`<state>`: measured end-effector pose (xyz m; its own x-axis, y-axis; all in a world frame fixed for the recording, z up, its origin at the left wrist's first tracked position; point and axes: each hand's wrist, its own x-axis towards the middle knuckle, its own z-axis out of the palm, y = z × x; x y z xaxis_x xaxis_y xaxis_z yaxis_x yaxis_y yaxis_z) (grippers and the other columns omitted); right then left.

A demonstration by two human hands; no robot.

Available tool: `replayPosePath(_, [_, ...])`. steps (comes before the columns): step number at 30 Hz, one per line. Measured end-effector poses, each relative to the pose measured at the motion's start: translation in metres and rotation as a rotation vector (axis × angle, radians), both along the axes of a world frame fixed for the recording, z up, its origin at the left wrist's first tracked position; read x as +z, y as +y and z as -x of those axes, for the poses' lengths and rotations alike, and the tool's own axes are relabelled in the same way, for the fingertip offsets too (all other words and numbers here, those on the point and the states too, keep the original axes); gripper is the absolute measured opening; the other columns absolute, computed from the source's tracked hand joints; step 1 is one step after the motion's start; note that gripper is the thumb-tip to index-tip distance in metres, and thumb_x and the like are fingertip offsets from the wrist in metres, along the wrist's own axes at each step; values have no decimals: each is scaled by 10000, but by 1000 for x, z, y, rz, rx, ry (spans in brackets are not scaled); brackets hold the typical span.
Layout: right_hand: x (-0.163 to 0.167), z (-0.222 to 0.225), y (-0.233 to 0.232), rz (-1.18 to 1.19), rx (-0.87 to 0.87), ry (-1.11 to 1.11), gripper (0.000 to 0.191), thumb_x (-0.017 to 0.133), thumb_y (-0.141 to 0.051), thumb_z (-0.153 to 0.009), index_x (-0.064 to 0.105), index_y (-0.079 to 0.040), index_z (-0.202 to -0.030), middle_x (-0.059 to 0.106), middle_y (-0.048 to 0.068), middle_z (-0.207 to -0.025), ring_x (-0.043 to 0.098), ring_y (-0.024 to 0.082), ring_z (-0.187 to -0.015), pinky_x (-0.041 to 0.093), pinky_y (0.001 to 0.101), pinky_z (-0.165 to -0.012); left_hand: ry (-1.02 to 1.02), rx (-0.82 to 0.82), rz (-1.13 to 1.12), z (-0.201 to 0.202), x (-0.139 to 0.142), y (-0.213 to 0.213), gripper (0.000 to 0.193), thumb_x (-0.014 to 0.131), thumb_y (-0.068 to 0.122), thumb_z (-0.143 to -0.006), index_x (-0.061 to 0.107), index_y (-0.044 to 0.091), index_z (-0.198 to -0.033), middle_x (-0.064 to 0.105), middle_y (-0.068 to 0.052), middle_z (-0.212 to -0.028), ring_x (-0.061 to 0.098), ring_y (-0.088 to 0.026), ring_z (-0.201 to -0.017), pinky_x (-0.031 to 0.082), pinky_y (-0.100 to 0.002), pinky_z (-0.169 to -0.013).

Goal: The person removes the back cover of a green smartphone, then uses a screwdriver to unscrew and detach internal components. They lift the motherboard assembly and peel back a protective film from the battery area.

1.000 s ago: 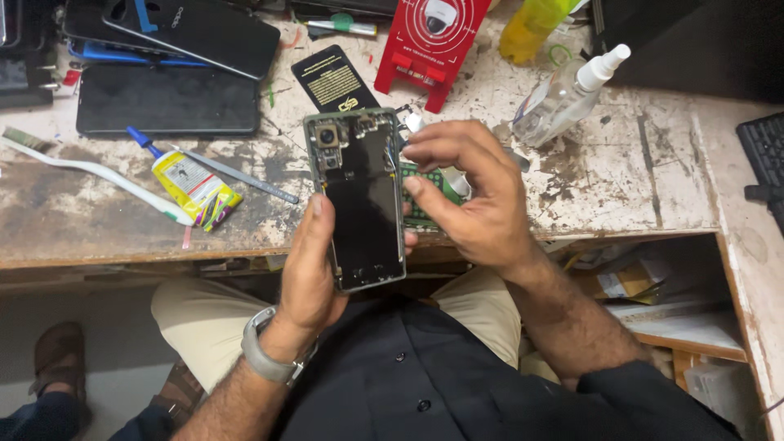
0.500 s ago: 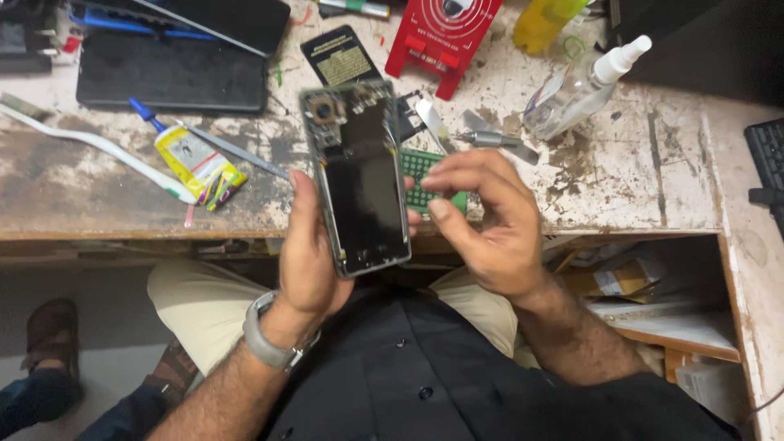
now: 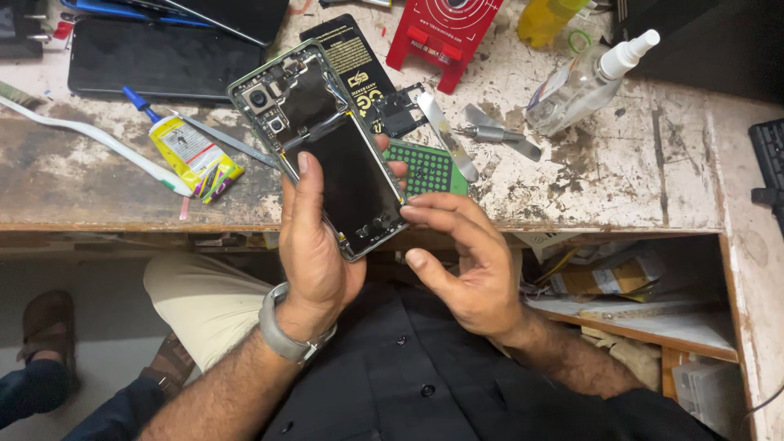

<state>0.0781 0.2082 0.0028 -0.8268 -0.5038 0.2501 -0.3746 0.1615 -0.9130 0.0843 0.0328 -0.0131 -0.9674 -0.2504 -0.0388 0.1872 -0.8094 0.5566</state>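
My left hand holds an opened smartphone with its back cover off, camera modules at the top and a black battery below. The thumb lies along the phone's left side and the fingers wrap under it. My right hand hovers just right of the phone's lower corner, fingers apart and curled, the index fingertip close to the phone's edge, holding nothing. A green screw mat lies on the worn workbench just behind the phone.
On the bench lie a yellow glue tube, a dark tablet, a black packet, a red stand, a clear spray bottle, metal tweezers and a metal pry blade. A shelf of clutter sits under the bench.
My right hand has come off the phone's right side and moved down and away, opening. The left hand has tilted the phone and lowered it toward me.
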Motion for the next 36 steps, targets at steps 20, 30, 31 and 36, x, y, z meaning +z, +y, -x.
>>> replayPosePath(20, [-14, 8, -3, 220, 55, -375, 388, 668, 42, -971, 615, 31, -1355, 488, 95, -1424, 608, 186, -1237, 557, 323, -1027, 23, 74, 25, 0, -8, 3, 477, 399, 399, -1143, 455, 26, -1435, 647, -223, -1303, 709, -290, -1088, 621, -433, -963])
replayPosePath(30, [-26, 17, -3, 369, 115, -430, 271, 634, 96, -998, 645, 50, -1265, 506, 96, -1362, 537, 183, -1334, 470, 317, -1195, 70, 71, 26, -2, -15, 7, 447, 397, 388, -1157, 453, 37, -1427, 649, -221, -1303, 710, -304, -1099, 626, -450, -960])
replayPosePath(31, [-25, 16, -4, 358, 110, -421, 261, 639, 95, -998, 651, 50, -1255, 505, 95, -1363, 532, 180, -1338, 465, 310, -1201, 69, 73, 27, -2, -16, 8, 446, 394, 386, -1157, 456, 33, -1423, 650, -221, -1303, 710, -305, -1098, 627, -449, -956])
replayPosePath(36, [-24, 2, -13, 115, -22, -168, 233, 682, 66, -971, 681, 15, -1198, 451, 70, -1390, 560, 151, -1255, 572, 281, -988, 97, 101, 22, -1, -20, 13, 436, 406, 379, -1167, 478, 43, -1435, 648, -224, -1323, 703, -300, -1118, 616, -445, -968])
